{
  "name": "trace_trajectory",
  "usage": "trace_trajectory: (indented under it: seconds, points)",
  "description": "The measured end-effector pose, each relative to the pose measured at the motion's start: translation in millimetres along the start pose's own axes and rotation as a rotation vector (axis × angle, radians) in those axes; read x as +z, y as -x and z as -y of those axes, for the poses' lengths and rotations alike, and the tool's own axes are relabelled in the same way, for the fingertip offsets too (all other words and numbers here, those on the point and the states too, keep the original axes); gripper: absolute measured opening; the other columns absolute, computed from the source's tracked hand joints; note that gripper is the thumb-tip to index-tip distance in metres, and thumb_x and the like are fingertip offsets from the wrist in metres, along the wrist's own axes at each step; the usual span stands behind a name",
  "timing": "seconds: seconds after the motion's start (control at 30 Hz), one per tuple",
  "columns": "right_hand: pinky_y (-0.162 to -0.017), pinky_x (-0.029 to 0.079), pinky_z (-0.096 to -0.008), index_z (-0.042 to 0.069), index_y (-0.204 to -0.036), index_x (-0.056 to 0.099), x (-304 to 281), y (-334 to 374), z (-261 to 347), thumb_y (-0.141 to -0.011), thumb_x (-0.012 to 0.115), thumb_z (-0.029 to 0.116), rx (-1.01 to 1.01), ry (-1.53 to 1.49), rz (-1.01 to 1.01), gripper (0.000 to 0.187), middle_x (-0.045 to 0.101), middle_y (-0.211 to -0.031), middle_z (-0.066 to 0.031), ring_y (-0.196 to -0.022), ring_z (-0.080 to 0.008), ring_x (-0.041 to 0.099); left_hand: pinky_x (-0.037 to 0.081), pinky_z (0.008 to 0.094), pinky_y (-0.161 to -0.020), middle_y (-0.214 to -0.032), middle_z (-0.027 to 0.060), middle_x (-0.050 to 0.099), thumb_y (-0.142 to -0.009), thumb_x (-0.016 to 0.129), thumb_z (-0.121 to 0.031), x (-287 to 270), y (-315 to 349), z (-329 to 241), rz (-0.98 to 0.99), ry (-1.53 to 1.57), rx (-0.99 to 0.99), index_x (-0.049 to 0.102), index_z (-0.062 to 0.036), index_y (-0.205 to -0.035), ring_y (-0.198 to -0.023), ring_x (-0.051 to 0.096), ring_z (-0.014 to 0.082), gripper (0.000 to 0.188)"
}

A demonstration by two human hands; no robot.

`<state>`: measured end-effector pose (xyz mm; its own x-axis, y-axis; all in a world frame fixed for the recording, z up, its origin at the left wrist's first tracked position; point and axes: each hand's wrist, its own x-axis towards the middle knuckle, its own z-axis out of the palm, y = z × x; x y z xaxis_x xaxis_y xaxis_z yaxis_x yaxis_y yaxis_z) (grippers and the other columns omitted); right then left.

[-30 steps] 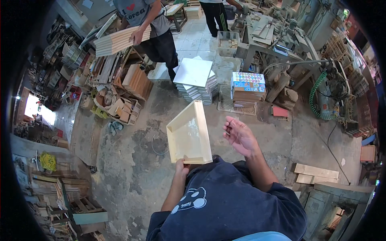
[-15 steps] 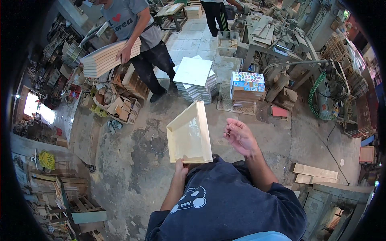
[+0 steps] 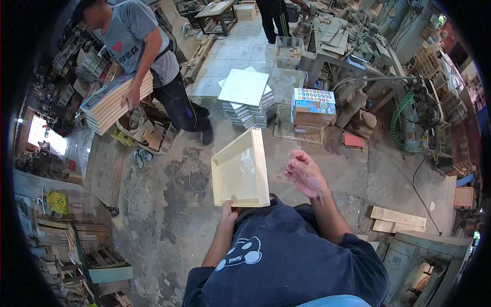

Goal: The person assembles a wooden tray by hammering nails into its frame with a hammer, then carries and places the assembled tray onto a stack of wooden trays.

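A shallow pale wooden tray (image 3: 260, 166) with raised sides tilts up in front of my body, its inner face turned toward me. My left hand (image 3: 229, 211) grips its lower edge, with the thumb over the rim and the other fingers hidden behind. To the right of the tray, apart from it, my right hand (image 3: 306, 175) is raised palm up. Its fingers curl in and meet the thumb in a pinch; whatever sits between the fingertips is too small to make out.
A co-worker (image 3: 135, 43) at the upper left carries a stack of wooden trays (image 3: 117, 102). Ahead stand a pile of white panels (image 3: 244, 88) and a stack of printed boards (image 3: 314, 102). Planks (image 3: 399, 217) lie at right, near a green coiled hose (image 3: 400, 120). Another person (image 3: 273, 20) stands far off.
The co-worker has stepped left and nearer, carrying the stack lower. My hands and the tray have stayed almost where they were.
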<state>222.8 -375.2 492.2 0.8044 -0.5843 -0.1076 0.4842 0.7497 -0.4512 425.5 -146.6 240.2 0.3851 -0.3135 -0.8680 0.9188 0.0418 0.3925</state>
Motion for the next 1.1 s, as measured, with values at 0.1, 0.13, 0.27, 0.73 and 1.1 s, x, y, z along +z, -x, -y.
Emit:
trace_trajectory:
  seconds: [0.1, 0.13, 0.27, 0.73, 1.1]
  points:
    - [-0.078, 0.050, -0.0321, 0.011, -0.105, 0.060, -2.1, -4.1, -0.3, -0.086, 0.062, 0.005, 0.001, -0.001, 0.009, 0.019, 0.062, -0.087, -0.0032, -0.083, -0.0148, 0.060, 0.058, 0.0376, -0.066, -0.094, 0.0192, 0.058, -0.081, 0.041, -0.006, -11.5, -12.1, 1.2, -0.001, 0.008, -0.008, 0.050, 0.0094, -0.103, -0.083, 0.063, 0.0295, 0.028]
    - [-0.078, 0.050, -0.0321, 0.011, -0.105, 0.060, -4.5, -5.5, -1.3, -0.086, 0.062, 0.005, 0.008, -0.003, 0.008, 0.019, 0.062, -0.087, -0.0032, -0.083, -0.0148, 0.060, 0.058, 0.0387, -0.067, -0.096, 0.0206, 0.057, -0.081, 0.041, -0.005, -12.1, -12.4, 1.7, 0.007, -0.010, -0.008, 0.049, 0.0102, -0.104, -0.084, 0.063, 0.0308, 0.029]
    - [-0.077, 0.050, -0.0322, 0.011, -0.107, 0.057, -12.2, -10.5, -4.8, -0.086, 0.062, 0.006, 0.030, -0.023, -0.046, 0.021, 0.060, -0.086, -0.0029, -0.082, -0.0149, 0.059, 0.056, 0.0399, -0.070, -0.094, 0.0141, 0.059, -0.083, 0.042, -0.006, -5.5, -0.9, -0.9, -0.071, -0.036, -0.047, 0.054, 0.0015, -0.100, -0.082, 0.062, 0.0268, 0.023]
    - [-0.076, 0.049, -0.0299, 0.010, -0.108, 0.059, 20.0, -129.3, -42.3, -0.090, 0.058, 0.015, 0.232, 0.164, -0.128, 0.019, 0.061, -0.108, -0.0037, -0.089, -0.0156, 0.058, 0.045, 0.0466, -0.096, -0.119, 0.0210, 0.054, -0.082, 0.044, -0.006, -1.8, -3.1, -52.2, 0.074, 0.056, -0.052, 0.042, 0.0037, -0.126, -0.111, 0.054, 0.0337, 0.045]
    - [-0.079, 0.048, -0.0275, 0.003, -0.108, 0.060, 73.2, -316.1, -100.1, -0.088, 0.060, 0.009, 0.234, 0.340, -0.187, 0.021, 0.065, -0.096, -0.0050, -0.085, -0.0127, 0.060, 0.044, 0.0487, -0.097, -0.126, 0.0205, 0.049, -0.082, 0.043, -0.003, 42.4, -105.2, -234.4, 0.209, 0.051, -0.128, 0.038, -0.0009, -0.133, -0.115, 0.051, 0.0360, 0.051]
